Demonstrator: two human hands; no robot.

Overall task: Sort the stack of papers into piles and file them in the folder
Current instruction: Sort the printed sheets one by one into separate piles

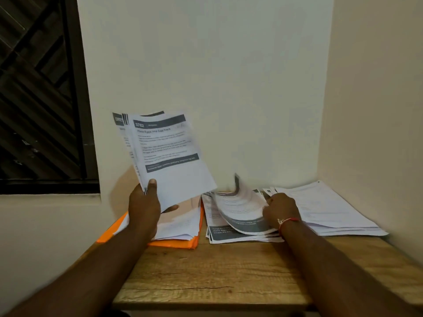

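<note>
Lower centre of the frame, nearest item: wooden table (206,271), front half bare, set into a wall corner. Item, left of centre: orange folder (174,244) lying flat on the table with a stack of filed sheets (180,227) resting on it, likely laid open so sorted papers can go straight in. Item, above the folder: left hand (143,209), thumb on the front and fingers curled behind the lower edge of a held sheaf (169,156). The sheaf is raised and tilted toward the camera, presumably so the top heading can be read before it is assigned, and it appears to be the unsorted stock. Item, right of centre: right hand (280,211), red-and-white thread (288,221) at the wrist, fingers curled onto the edge of a loose sheet (240,209) that bows upward. The grip looks like a pinch, though blur hides the fingertips. The sheet hangs over the middle pile (219,236), whose dark-banded pages lie fanned just beside the folder. Item, far right: right pile (332,209) of paler pages, close to the side wall, kept apart as a separate category by my reading. Upper left, farthest: dark window grille (34,88).
</note>
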